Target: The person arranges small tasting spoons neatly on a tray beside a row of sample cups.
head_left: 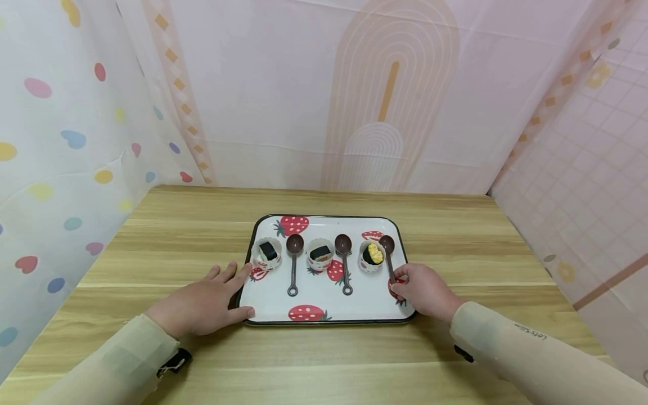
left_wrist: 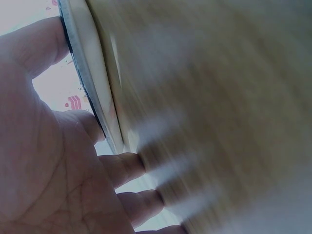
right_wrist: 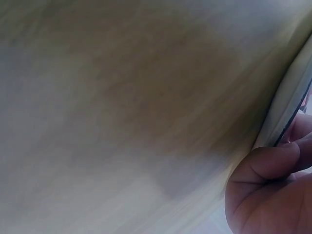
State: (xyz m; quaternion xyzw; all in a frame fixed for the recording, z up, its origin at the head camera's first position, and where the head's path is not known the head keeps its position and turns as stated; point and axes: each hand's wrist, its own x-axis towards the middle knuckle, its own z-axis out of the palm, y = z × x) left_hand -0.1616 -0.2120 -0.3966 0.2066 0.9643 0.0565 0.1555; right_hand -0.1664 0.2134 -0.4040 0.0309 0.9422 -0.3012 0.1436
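A white tray [head_left: 268,310] with strawberry prints and a dark rim lies on the table. My right hand [head_left: 425,289] reaches over its right side and pinches the lower handle of a brown, round-bowled spoon [head_left: 387,244]; the handle's end is hidden by the fingers. At the left rim my left hand [head_left: 205,304] has its fingers spread, thumb and fingertips touching the tray edge [left_wrist: 87,68]. Left of the held spoon stands a paper cup [head_left: 368,265] with a yellow-topped black sushi piece [head_left: 374,254]. In the right wrist view, curled fingers [right_wrist: 273,163] sit by the rim.
Two more brown spoons, one left [head_left: 295,244] and one central [head_left: 343,244], lie on the tray with ring-ended handles toward me. Paper cups at left [head_left: 273,263] and middle [head_left: 321,264] hold black-banded sushi pieces. The wood-grain table [head_left: 324,360] meets patterned curtains [head_left: 273,112] behind.
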